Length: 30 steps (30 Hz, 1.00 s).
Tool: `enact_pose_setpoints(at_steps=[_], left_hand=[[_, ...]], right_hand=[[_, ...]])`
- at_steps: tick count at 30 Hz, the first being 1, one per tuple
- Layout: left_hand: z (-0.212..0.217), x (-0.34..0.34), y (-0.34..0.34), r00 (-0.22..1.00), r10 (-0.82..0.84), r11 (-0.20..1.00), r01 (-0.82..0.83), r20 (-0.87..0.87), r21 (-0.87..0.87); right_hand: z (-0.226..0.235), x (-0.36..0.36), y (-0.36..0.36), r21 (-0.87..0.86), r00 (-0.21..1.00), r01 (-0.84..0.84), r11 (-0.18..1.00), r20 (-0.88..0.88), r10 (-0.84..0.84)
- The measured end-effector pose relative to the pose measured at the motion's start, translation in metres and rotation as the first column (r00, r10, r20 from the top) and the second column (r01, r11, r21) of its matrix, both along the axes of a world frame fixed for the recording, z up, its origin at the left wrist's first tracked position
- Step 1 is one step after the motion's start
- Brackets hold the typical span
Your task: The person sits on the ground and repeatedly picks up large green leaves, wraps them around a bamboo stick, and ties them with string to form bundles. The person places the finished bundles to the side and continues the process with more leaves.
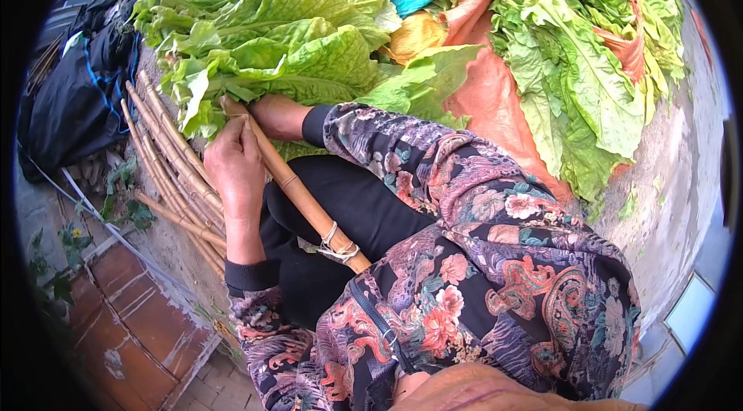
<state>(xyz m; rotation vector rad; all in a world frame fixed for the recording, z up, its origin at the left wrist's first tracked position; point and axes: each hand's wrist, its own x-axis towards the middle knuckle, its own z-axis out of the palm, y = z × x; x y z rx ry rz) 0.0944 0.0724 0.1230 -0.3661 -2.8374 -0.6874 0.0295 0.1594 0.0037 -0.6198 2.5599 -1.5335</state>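
Observation:
A bamboo pole [290,183] slants from my lap up to the edge of a leaf heap, with white string [334,244] wound round its near end. My left hand [236,163] is closed, its fingertips pinched together beside the pole's far end. Whatever lies in that pinch is too small to make out. Behind the pole, my right hand [280,115] reaches in from the right, next to the leaf stems; the pole and my left hand hide its fingers. Large green leaves [309,55] overhang both hands.
Several bamboo poles [174,159] lie bundled at my left, near a black bag [85,86]. More leaves [573,86] rest on orange sheeting [503,101] to the right. Rusty brown panels [128,318] lie at the lower left. Black trousers [348,186] cover my bent legs.

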Motion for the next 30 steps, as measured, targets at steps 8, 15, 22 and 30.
enact_pose_setpoints(at_steps=[8, 15, 22, 30], left_hand=[[-0.027, 0.03, 0.017, 0.97, -0.022, 0.973, -0.034, -0.241, -0.228], [-0.035, 0.018, -0.009, 0.972, -0.03, 0.972, -0.025, -0.232, -0.233], [-0.032, 0.017, -0.005, 0.978, -0.003, 0.972, -0.047, -0.208, -0.232], [-0.036, 0.015, -0.007, 0.976, -0.002, 0.975, -0.046, -0.217, -0.215]], right_hand=[[-0.028, 0.087, 0.317, 0.145, 0.577, 0.8, 0.583, -0.455, -0.678], [-0.043, 0.174, 0.521, 0.753, 0.25, 0.594, -0.283, -0.507, -0.825], [-0.094, 0.205, 0.462, 0.659, 0.411, 0.752, -0.033, -0.507, -0.758], [-0.126, 0.22, 0.409, 0.654, 0.456, 0.704, 0.276, -0.118, -0.882]])
